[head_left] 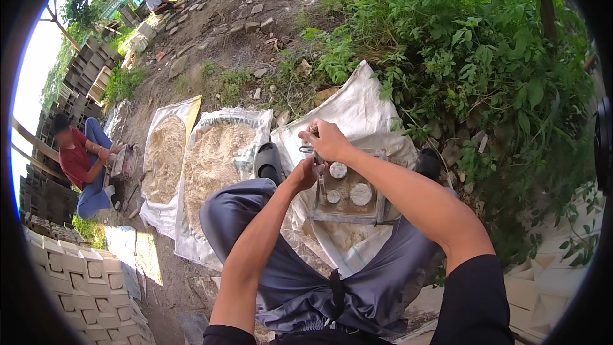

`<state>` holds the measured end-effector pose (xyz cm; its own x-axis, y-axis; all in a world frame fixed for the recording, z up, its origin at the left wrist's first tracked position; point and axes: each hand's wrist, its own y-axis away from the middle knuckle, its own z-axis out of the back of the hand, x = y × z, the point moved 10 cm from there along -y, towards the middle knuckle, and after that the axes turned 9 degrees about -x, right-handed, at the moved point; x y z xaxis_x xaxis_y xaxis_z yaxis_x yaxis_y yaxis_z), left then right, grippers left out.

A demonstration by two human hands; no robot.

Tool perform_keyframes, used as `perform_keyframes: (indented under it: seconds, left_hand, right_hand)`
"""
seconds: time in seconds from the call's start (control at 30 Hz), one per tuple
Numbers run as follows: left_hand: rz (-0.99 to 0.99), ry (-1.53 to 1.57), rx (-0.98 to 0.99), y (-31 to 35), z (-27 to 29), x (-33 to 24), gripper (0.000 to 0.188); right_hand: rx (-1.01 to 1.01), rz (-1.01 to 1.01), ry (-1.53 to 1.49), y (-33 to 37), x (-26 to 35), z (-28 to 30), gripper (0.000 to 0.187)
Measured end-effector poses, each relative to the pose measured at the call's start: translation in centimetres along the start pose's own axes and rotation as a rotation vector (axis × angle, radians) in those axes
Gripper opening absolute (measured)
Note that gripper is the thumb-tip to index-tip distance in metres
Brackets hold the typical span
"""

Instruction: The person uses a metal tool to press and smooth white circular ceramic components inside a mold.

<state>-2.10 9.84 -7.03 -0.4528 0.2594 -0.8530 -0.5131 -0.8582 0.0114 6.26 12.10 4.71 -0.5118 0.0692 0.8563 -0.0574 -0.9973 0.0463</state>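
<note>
My left hand (305, 174) is closed over the left side of a frame, around a thin metal tool with a looped end (307, 149); its exact kind is too small to tell. Just above it, my right hand (327, 141) is curled shut near the loop, and whatever its fingers grip is hidden. Below both hands sits a square frame (348, 218) with a sandy filling. Three round whitish discs (361, 195) of differing sizes lie in that filling. The frame rests on a white sack (357, 105) between my legs.
Two white sacks spread with pale sandy material (220, 147) lie to the left. A person in a red shirt (83, 160) sits further left, another (156, 1) far back. Leafy plants (460, 57) crowd the right. Pale patterned blocks (83, 281) stand at lower left.
</note>
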Motion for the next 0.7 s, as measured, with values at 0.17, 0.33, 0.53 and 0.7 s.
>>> perform_keyframes:
  seconds: [0.17,0.33,0.53,0.7]
  left_hand:
    - [0.085,0.133,-0.224,-0.4,-1.9,3.4,0.027]
    - [0.515,0.027,-0.566,5.0,-4.4,15.9,0.038]
    - [0.642,0.001,-0.436,8.8,-8.1,21.8,0.063]
    - [0.735,0.293,-0.364,8.0,-8.8,18.9,0.060]
  right_hand:
    - [-0.165,-0.023,-0.098,-1.5,-6.7,-0.9,0.033]
    - [-0.336,-0.109,-0.598,-0.5,-9.0,-1.5,0.032]
    - [-0.267,0.139,-0.174,5.5,-8.0,-4.9,0.019]
    - [-0.196,0.081,-0.091,6.3,-12.5,-5.8,0.018]
